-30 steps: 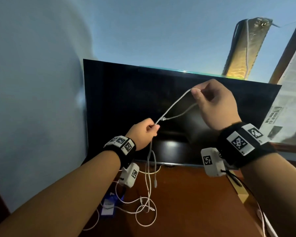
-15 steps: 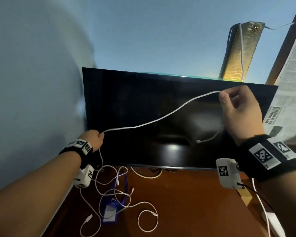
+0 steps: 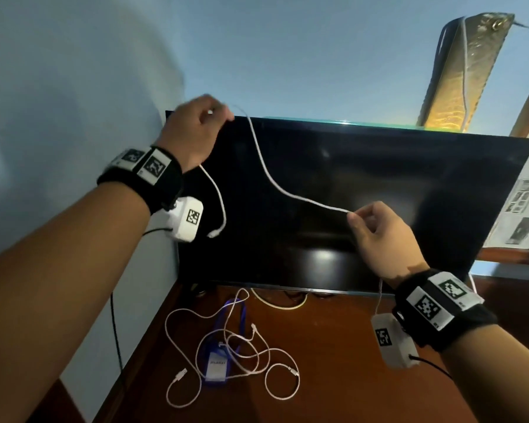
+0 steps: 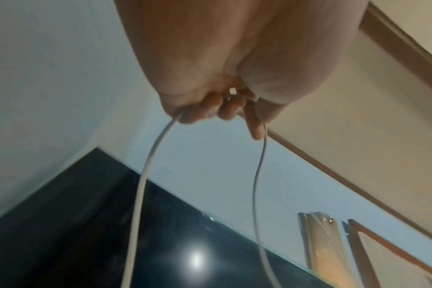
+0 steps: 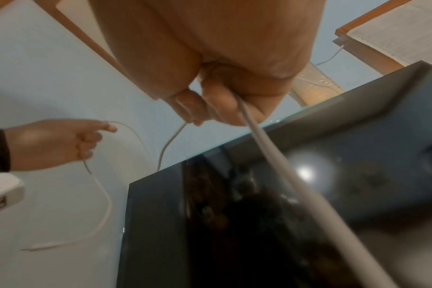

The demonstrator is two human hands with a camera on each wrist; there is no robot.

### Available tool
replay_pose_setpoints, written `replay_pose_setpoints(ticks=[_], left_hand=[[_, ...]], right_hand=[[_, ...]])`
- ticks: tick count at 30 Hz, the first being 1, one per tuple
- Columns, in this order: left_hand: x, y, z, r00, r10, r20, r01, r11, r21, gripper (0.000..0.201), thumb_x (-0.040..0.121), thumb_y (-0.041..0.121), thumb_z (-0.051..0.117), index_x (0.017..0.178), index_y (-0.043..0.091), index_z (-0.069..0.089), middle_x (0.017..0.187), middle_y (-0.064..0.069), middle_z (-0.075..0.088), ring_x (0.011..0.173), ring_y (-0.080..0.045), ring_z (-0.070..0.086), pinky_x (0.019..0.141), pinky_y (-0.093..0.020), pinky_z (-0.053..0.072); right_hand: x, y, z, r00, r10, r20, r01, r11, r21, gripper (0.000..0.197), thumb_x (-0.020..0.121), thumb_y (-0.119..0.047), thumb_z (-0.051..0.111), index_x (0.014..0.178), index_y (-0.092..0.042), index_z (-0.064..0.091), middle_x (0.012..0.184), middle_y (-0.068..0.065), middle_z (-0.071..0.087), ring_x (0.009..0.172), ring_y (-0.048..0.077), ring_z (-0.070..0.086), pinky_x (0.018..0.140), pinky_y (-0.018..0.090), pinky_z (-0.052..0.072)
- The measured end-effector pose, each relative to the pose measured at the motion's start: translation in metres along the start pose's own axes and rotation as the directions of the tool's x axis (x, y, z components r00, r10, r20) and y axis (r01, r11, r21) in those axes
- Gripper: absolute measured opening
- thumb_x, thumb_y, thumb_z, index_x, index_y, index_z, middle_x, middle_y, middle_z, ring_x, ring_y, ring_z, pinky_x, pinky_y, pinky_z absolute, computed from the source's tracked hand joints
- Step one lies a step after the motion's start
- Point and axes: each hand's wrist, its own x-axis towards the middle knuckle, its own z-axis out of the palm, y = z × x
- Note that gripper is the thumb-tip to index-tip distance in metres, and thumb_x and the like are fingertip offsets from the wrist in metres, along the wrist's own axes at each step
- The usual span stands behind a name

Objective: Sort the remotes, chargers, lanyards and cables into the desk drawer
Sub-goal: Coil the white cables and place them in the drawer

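A thin white cable hangs in the air between both hands in front of the dark screen. My left hand pinches it high at the screen's top left corner, and a short end with a plug dangles below that hand. My right hand pinches the cable lower, at mid-screen. In the left wrist view two strands fall from the curled fingers. In the right wrist view the cable runs out from my fingers. Loose white cables and a blue lanyard with a badge lie on the brown desk.
A large dark screen stands at the back of the desk against a pale blue wall. A tall golden object with a white cord rises behind the screen at the right. Papers lean at the far right.
My left hand rose from low at the screen's left edge to its top left corner. My right hand dropped from the upper right to mid-screen. The cable now slopes down to the right.
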Motion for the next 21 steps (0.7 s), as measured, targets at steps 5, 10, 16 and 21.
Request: replay_pose_setpoints(ticks=[5,10,16,21], left_hand=[[0.017,0.001,-0.016,0.999,-0.042,-0.01,0.043,0.985,0.169,0.028,0.103,0.041,0.05,0.101,0.025,0.074,0.079,0.012,0.06,0.081,-0.015,0.055,0.076,-0.026,0.04],[-0.043,-0.026,0.002,0.823,-0.298,0.483,0.092,0.91,0.405,0.021,0.1,0.03,0.06,0.089,0.023,0.076,0.083,0.0,0.072,0.084,-0.025,0.068,0.072,-0.03,0.045],[-0.149,-0.027,0.034,0.65,-0.39,0.652,0.207,0.917,0.342,0.077,0.088,0.052,0.072,0.155,0.039,0.035,0.157,0.003,0.04,0.143,-0.02,0.043,0.115,-0.043,0.043],[-0.199,0.016,0.05,0.622,-0.058,0.781,0.545,0.748,-0.378,0.044,0.099,0.048,0.052,0.136,0.027,0.06,0.131,0.0,0.069,0.128,-0.016,0.061,0.116,-0.046,0.041]], right_hand=[[-0.013,-0.002,0.011,1.0,0.022,0.009,-0.022,0.999,0.042,0.024,0.101,-0.044,0.058,0.089,-0.023,0.062,0.074,-0.009,0.064,0.067,0.001,0.058,0.056,0.015,0.036],[-0.029,-0.009,0.016,0.993,-0.096,0.071,0.074,0.961,0.268,0.024,0.1,-0.041,0.061,0.084,-0.023,0.06,0.069,-0.002,0.067,0.063,0.006,0.058,0.06,0.014,0.043],[-0.057,-0.033,0.021,0.947,-0.238,0.213,0.113,0.873,0.475,0.018,0.103,-0.026,0.06,0.088,-0.016,0.063,0.057,-0.021,0.056,0.05,-0.003,0.051,0.054,0.009,0.038],[-0.074,-0.041,0.031,0.922,-0.28,0.269,0.135,0.881,0.453,0.017,0.101,-0.029,0.062,0.089,-0.017,0.066,0.071,-0.014,0.065,0.063,0.003,0.058,0.063,0.02,0.046]])
